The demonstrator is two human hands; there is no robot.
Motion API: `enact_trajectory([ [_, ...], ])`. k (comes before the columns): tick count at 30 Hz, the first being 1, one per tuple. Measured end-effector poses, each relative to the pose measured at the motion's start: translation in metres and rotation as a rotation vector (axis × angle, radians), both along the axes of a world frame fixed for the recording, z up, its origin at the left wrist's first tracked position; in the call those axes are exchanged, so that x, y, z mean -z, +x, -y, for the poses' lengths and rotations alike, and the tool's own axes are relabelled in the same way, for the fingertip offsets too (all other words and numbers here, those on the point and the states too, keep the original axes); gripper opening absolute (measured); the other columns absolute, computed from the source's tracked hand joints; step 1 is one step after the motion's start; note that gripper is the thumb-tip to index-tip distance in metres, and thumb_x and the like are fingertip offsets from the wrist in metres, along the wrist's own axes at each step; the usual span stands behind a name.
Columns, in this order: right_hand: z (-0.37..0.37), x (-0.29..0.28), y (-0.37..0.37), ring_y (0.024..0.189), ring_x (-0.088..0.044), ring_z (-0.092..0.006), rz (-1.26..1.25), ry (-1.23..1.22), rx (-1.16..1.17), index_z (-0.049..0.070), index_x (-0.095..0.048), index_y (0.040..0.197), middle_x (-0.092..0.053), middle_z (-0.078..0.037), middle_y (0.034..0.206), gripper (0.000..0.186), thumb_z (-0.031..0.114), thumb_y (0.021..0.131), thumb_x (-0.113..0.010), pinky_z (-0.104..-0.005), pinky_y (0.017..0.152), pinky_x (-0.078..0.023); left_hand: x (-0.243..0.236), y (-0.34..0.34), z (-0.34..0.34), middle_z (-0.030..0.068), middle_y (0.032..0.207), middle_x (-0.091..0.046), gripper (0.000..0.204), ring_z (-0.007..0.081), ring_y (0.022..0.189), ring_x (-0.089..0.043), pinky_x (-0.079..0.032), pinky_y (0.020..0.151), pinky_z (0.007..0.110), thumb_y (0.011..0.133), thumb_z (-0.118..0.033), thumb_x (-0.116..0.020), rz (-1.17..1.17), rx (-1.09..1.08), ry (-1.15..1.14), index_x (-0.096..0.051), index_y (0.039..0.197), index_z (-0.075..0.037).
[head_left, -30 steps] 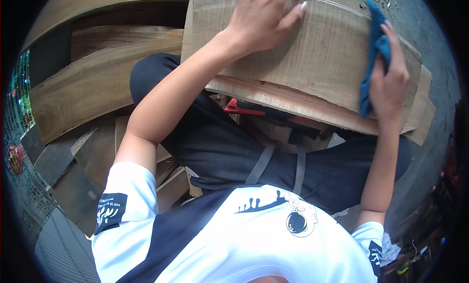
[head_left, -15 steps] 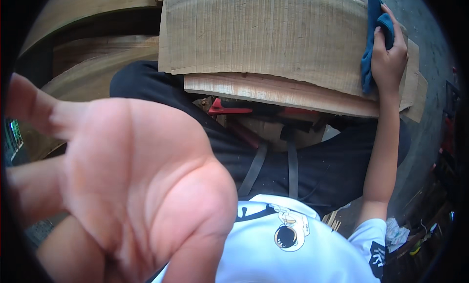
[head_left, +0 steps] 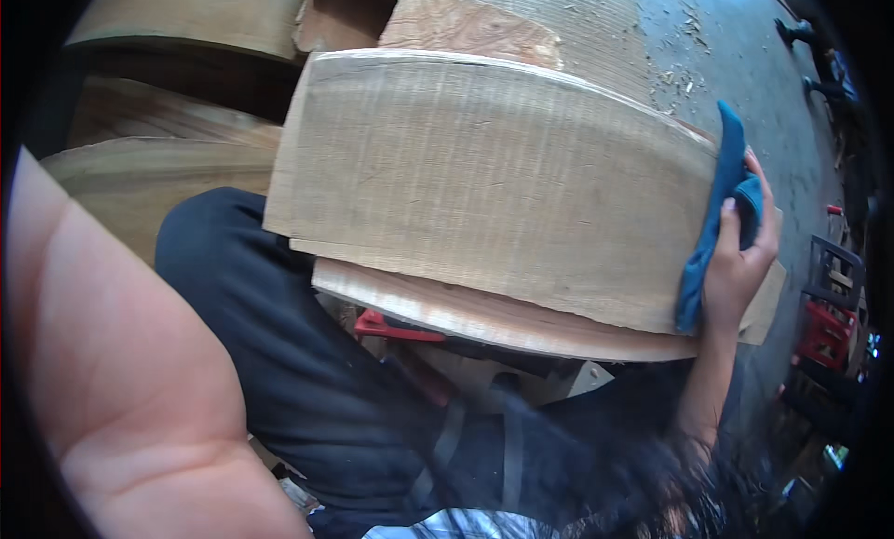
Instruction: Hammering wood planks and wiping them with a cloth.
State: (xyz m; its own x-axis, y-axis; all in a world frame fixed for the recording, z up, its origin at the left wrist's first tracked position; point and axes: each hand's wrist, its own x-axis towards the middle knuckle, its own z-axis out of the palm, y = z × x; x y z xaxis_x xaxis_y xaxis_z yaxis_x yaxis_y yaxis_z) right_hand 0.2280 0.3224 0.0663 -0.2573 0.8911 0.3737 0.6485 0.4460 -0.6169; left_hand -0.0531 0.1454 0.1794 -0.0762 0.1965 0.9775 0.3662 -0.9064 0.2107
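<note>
A wide, pale wooden plank [head_left: 494, 185] lies across my lap on top of a second, thinner plank [head_left: 484, 317]. My right hand [head_left: 740, 260] grips the plank's right end with a blue cloth [head_left: 715, 218] pressed between palm and wood. My left hand [head_left: 121, 371] is raised very close to the camera and fills the left side as a blurred patch of palm and wrist. Its fingers are out of the picture and it touches nothing I can see.
A red-handled tool [head_left: 396, 327] pokes out under the planks above my dark trousers [head_left: 279, 371]. More curved boards [head_left: 158, 162] are stacked at left and behind. Grey floor with wood shavings [head_left: 717, 64] lies at right, with a red frame [head_left: 824, 325] near its edge.
My left hand left the top of the plank and rose up to the camera, now even closer. The view shifted nearer to the plank. My right hand stays on the cloth at the plank's end.
</note>
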Motion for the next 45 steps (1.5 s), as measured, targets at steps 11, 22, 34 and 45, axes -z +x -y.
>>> enact_trajectory([
  [11, 0.008, 0.002, 0.001, 0.122, -0.067, -0.0335, 0.043, 0.01, 0.089, 0.013, -0.067, 0.139, -0.072, -0.018, 0.128, 0.045, 0.024, 0.095, -0.068, -0.0426, 0.107, -0.05, -0.003, -0.021, 0.012, 0.0182, 0.121, -0.058, 0.042, 0.0323, 0.11, -0.058, -0.048, 0.087, 0.045, 0.094, -0.035, -0.064, 0.018, -0.024, -0.115, -0.064, 0.123, -0.005],
  [22, 0.088, -0.025, -0.024, 0.14, -0.051, -0.0466, 0.064, -0.034, -0.282, 0.002, -0.052, 0.146, -0.055, -0.026, 0.149, 0.071, -0.007, 0.076, -0.064, -0.0542, 0.124, -0.035, -0.004, -0.015, -0.038, 0.0159, 0.106, -0.069, 0.033, 0.0286, 0.096, -0.067, -0.056, 0.076, 0.038, 0.092, -0.027, -0.067, -0.133, 0.047, -0.436, -0.07, 0.114, -0.002],
  [34, 0.215, 0.008, -0.018, 0.098, -0.071, -0.0391, 0.227, -0.67, -0.871, -0.001, -0.069, 0.115, -0.073, -0.023, 0.104, 0.035, 0.024, 0.09, -0.072, -0.0455, 0.09, -0.059, 0.058, 0.062, 0.019, 0.0131, 0.098, -0.071, 0.021, 0.0278, 0.086, -0.073, -0.061, 0.073, 0.037, 0.096, -0.023, -0.069, -0.955, 0.297, -0.963, -0.069, 0.102, -0.003],
  [45, 0.221, 0.034, -0.009, 0.099, -0.069, -0.0405, 0.472, -0.509, -0.603, -0.003, -0.069, 0.111, -0.069, -0.022, 0.105, 0.026, 0.012, 0.09, -0.061, -0.049, 0.09, -0.057, 0.166, 0.074, 0.069, 0.0213, 0.099, -0.072, 0.041, 0.0319, 0.086, -0.075, -0.063, 0.069, 0.041, 0.086, -0.014, -0.067, -1.547, 0.039, -1.238, -0.063, 0.12, 0.008],
])
